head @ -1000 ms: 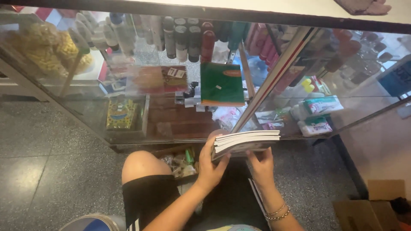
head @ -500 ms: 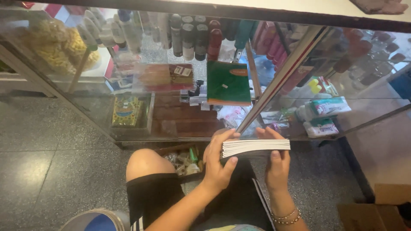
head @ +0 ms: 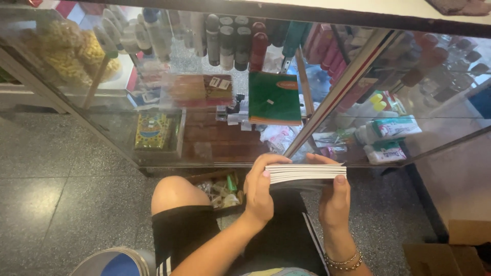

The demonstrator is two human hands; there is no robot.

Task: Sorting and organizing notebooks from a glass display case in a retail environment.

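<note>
Facing you, the glass display cabinet now sits closer than a second ago, green notebook on its shelf. Your stack of thin booklets has levelled out above your lap, edges squared toward you. Your left hand and right hand clamp its two ends, fingers wrapped firmly.

We see a scene lit by soft, even daylight, brightest at the upper left. The glass display case carries pale reflections that haze the goods behind it. Shadows are faint. Edges bow slightly outward; distant shelf items look soft.
</note>
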